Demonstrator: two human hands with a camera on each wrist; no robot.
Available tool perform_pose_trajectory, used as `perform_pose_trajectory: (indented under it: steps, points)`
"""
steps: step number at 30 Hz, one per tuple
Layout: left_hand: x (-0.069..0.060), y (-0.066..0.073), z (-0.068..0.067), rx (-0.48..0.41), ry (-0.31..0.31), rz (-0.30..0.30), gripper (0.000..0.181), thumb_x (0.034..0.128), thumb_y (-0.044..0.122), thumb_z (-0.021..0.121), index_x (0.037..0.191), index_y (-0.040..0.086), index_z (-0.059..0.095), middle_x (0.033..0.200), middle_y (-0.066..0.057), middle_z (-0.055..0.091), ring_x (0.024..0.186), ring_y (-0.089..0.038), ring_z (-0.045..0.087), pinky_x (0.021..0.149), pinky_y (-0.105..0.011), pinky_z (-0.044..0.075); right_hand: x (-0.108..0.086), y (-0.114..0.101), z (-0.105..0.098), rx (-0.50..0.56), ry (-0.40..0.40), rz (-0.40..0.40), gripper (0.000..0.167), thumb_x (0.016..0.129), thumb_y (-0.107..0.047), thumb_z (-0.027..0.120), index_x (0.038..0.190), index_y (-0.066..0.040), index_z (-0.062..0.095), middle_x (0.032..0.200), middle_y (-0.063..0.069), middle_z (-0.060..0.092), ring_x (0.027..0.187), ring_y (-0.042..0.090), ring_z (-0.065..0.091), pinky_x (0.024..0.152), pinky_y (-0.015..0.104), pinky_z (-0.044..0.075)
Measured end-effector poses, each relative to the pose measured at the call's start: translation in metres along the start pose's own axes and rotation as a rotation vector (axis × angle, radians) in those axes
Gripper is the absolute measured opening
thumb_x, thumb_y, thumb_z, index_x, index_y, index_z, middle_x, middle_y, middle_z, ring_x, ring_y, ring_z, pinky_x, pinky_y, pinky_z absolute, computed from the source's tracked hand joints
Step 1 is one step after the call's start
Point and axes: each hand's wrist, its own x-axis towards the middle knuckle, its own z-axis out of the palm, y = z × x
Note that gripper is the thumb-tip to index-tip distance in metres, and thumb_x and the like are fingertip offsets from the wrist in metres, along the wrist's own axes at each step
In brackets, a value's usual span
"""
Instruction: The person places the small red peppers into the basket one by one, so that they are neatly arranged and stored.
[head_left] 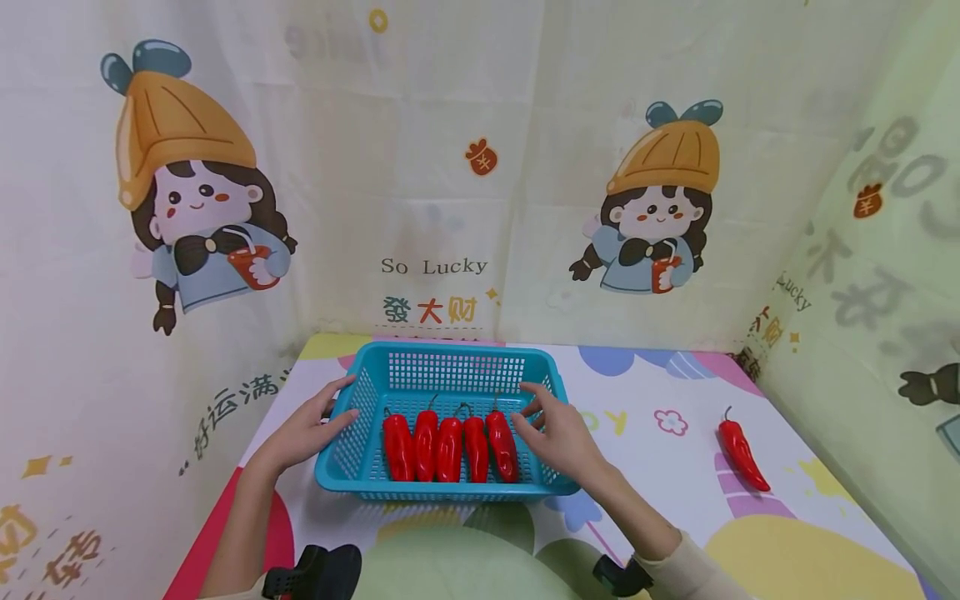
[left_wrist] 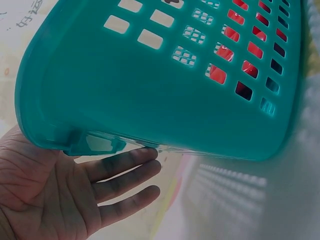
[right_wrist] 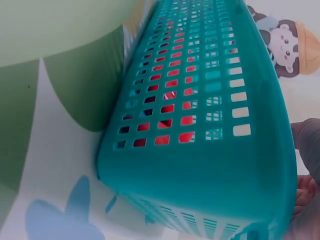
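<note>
Several red chili peppers [head_left: 449, 450] lie side by side in a blue-green plastic basket [head_left: 450, 488], stems pointing to the far side. My left hand [head_left: 306, 427] touches the basket's left rim; in the left wrist view, several fingers [left_wrist: 122, 182] extend nearly straight along the outside wall, and the thumb is hidden there. Over the right rim reaches my right hand [head_left: 564, 433], its thumb and fingertips above the basket's inside, beside the rightmost pepper. Nothing shows between them. The right wrist view has only part of this hand [right_wrist: 307, 195], behind the rim.
Another red chili pepper [head_left: 741, 454] lies apart on the patterned tabletop [head_left: 652, 467], to the right of the basket. A printed cloth [head_left: 450, 183] hangs behind the table and along both sides.
</note>
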Motion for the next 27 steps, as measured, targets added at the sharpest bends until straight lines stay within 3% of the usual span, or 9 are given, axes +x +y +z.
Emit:
perform_pose_trajectory:
  steps: [7,11,16,27]
  points:
    - [0.0,0.001,0.0,-0.003,-0.006,-0.002,0.079,0.101,0.03,0.064,0.163,0.012,0.02,0.154,-0.033,0.038,0.134,-0.057,0.043,0.082,-0.049,0.062,-0.002,0.004,-0.008,-0.008,0.073,0.015,0.061,0.09,-0.022,0.079,0.144,-0.01,0.053,0.113,0.01,0.073,0.088,0.022,0.072,0.063,0.032,0.063]
    - [0.0,0.001,0.001,-0.006,-0.004,-0.01,0.079,0.1008,0.03,0.064,0.164,0.013,0.019,0.153,-0.033,0.038,0.134,-0.056,0.044,0.082,-0.049,0.062,-0.002,0.009,-0.01,-0.017,0.102,0.009,0.065,0.088,-0.026,0.081,0.144,-0.01,0.053,0.124,0.013,0.069,0.102,0.028,0.071,0.073,0.041,0.064]
    - [0.0,0.0,0.001,-0.007,0.002,-0.008,0.079,0.1009,0.03,0.064,0.164,0.012,0.02,0.152,-0.033,0.04,0.133,-0.056,0.046,0.082,-0.048,0.062,-0.003,0.014,-0.012,-0.036,0.126,0.009,0.07,0.086,-0.03,0.082,0.145,-0.01,0.052,0.137,0.015,0.061,0.118,0.033,0.063,0.082,0.049,0.062]
    - [-0.001,0.0,0.001,-0.001,0.004,0.002,0.078,0.1009,0.029,0.064,0.163,0.012,0.02,0.153,-0.032,0.038,0.134,-0.056,0.044,0.082,-0.049,0.062,-0.002,0.025,-0.015,-0.111,0.164,0.024,0.077,0.084,-0.036,0.082,0.148,-0.01,0.048,0.151,0.016,0.047,0.135,0.037,0.046,0.094,0.063,0.053]
